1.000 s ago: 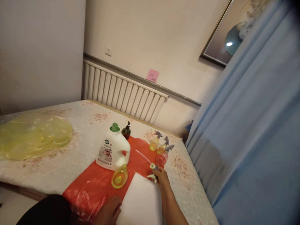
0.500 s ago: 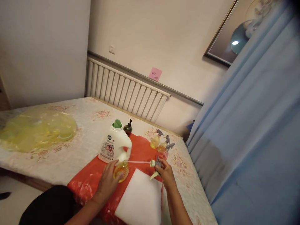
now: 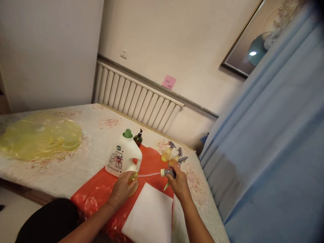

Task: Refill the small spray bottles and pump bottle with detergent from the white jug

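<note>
My left hand (image 3: 123, 189) is wrapped around a small yellow spray bottle (image 3: 133, 182) that stands on a red plastic sheet (image 3: 101, 192). My right hand (image 3: 178, 184) holds a spray trigger head (image 3: 168, 174) with a grey and pale green body. Its thin white tube (image 3: 149, 174) runs left, and the tube's tip sits at the mouth of the yellow bottle. A white detergent jug (image 3: 123, 156) with a green cap stands just behind my left hand.
A white foam pad (image 3: 149, 217) lies near me on the red sheet. Three small spray bottles (image 3: 173, 156) stand behind my right hand, a dark pump bottle (image 3: 138, 137) behind the jug. A yellow plastic bag (image 3: 37, 135) lies far left. Blue curtain (image 3: 265, 152) hangs right.
My left hand came up from the near edge and closed on the yellow bottle. My right hand swung the trigger head so its tube points left into the bottle's mouth.
</note>
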### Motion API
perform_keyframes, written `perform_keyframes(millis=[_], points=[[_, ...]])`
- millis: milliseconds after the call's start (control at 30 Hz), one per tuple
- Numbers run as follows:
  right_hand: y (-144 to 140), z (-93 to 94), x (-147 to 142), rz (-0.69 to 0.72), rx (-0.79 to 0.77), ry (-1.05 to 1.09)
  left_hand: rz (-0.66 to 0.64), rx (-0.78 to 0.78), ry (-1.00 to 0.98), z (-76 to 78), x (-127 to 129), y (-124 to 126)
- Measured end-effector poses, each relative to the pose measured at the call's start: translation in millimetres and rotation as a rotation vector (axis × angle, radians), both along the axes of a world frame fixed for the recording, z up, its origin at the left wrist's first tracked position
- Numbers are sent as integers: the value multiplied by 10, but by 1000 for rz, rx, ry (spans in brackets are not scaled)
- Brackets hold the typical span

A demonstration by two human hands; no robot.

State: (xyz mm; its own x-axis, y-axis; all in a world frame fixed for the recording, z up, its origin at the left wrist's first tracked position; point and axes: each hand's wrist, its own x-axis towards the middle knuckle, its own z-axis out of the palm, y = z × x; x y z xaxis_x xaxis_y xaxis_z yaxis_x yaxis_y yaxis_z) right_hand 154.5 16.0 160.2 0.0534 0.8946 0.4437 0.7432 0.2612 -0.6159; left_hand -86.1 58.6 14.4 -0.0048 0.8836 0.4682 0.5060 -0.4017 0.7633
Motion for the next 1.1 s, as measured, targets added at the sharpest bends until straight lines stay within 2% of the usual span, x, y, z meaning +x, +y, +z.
perform_keyframes(millis=[100,200,300,467,633,767,1100], points=[[8,171,-216,56,56,-135,-3,-23,-12,19,6,-15],[49,229,-468,154,63,-247,-2,-42,-41,16,-1,-29],[104,169,-716,224,40,-380,-14,-44,-56,-10,-16,-31],[211,-46,-995,262,-5,-582,-32,-53,-52,-39,-29,-18],[307,-168,-1072,291,-3,-633,-37,-57,-50,-29,-17,-15],[333,-157,-1092,319,-8,-634,-23,-71,-60,-29,-3,-8],[330,-143,-1165,276,-101,-639,-8,-75,-78,-52,5,29]])
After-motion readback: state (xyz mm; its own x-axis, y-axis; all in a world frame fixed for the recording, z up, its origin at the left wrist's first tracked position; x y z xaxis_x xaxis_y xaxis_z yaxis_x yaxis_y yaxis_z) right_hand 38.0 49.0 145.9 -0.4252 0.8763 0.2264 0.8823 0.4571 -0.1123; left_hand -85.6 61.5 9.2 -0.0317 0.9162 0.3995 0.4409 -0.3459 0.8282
